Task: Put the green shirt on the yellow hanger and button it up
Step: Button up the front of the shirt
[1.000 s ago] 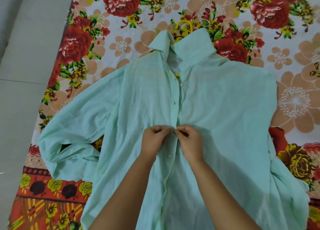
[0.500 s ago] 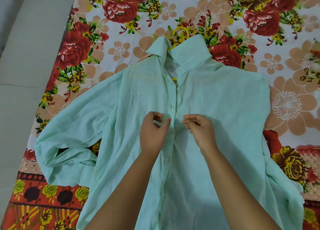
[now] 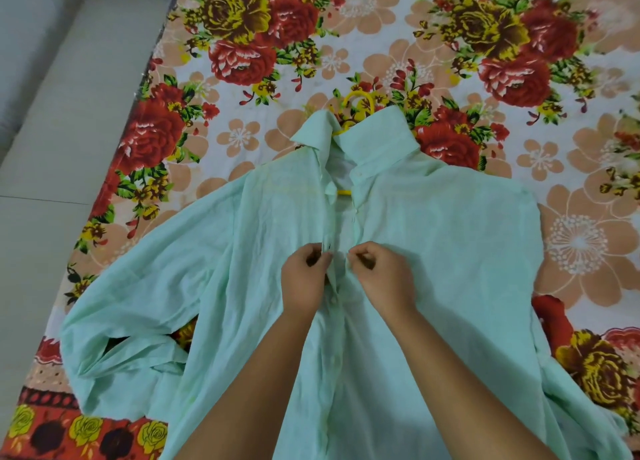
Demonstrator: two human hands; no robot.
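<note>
green cloth fills the middle: the green shirt [image 3: 450,252] lies face up on a floral bedsheet [image 3: 242,137], collar at 12 o'clock, hem running off toward 6. out at 9 o'clock a sleeve [image 3: 114,338] is folded back on itself. the left hand [image 3: 304,281] has its fingers curled, pinching the left front edge just up from a button [image 3: 334,299] that looks done up. between the hands the front opening runs straight from 12 to 6, and the coming move turns on that line: the next button and hole seem to lie just toward 12 o'clock of both grips, about equally near each hand. the right hand [image 3: 384,281] is curled too, nipping the right front edge. the yellow hanger [image 3: 356,96] sits inside the shoulders, its hook out past the collar at 12, a bit of bar showing in the open neck. the upper buttons look not yet done.
</note>
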